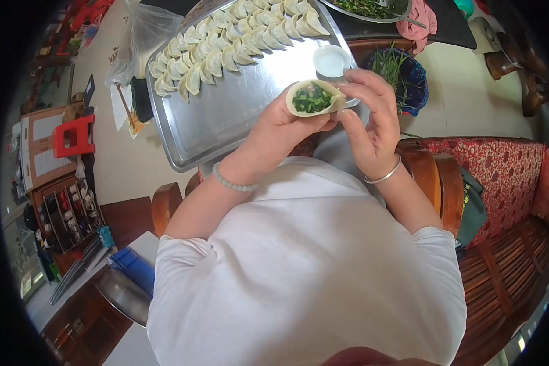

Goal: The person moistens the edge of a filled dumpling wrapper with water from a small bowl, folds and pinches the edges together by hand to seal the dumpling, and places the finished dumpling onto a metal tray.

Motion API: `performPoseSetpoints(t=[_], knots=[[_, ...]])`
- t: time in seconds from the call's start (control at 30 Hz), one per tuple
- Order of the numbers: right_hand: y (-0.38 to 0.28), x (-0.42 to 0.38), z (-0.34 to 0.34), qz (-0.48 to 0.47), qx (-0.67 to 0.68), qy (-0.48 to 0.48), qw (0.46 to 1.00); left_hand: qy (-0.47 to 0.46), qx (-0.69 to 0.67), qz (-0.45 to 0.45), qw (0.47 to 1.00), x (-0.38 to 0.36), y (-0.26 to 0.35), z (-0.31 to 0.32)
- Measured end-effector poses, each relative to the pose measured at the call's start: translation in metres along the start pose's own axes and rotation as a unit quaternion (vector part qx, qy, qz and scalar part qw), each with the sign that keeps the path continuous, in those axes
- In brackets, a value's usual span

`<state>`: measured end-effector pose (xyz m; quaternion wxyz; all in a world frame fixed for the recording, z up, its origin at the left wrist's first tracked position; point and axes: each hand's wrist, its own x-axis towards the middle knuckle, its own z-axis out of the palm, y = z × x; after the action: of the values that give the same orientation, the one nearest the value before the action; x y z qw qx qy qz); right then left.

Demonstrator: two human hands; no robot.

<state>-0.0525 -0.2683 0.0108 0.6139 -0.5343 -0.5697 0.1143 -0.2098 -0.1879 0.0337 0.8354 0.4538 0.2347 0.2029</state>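
Note:
A dumpling [312, 99] with chopped green filling showing in its unsealed wrapper rests in my left hand [273, 133], whose fingers curl around it from below. At the wrapper's right edge, my right hand [375, 119] pinches the dough between thumb and fingertips. Both hands are over the near right part of a metal tray [207, 119]. Rows of folded dumplings [235, 46] fill the far side of that tray. Just beyond my hands, a small white bowl [332, 61] with what looks like clear liquid sits in the tray's right corner.
Behind the tray is a metal bowl of green filling [372, 7] with a utensil, beside a pink cloth [418, 24]. A dark blue basket [416, 91] holding green stalks stands at right. A clear plastic bag [143, 36] lies at left, with a red stool [74, 136] farther off.

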Motion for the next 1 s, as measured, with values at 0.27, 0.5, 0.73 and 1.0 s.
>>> performPoseSetpoints(t=[0.27, 0.5, 0.73, 1.0], knots=[[0.0, 0.011, -0.01, -0.103, -0.14, -0.119, 0.977, 0.005, 0.031, -0.002, 0.999, -0.004, 0.001, 0.002], [-0.001, 0.013, -0.011, -0.097, -0.146, -0.136, 0.975, -0.009, 0.138, -0.034, 0.99, -0.006, 0.007, -0.001], [0.0, 0.014, -0.012, -0.111, -0.153, -0.162, 0.968, 0.008, 0.156, -0.006, 0.988, -0.006, 0.006, -0.003], [-0.001, 0.013, -0.01, -0.053, -0.026, -0.159, 0.986, 0.002, 0.222, -0.005, 0.975, -0.005, 0.01, -0.006]])
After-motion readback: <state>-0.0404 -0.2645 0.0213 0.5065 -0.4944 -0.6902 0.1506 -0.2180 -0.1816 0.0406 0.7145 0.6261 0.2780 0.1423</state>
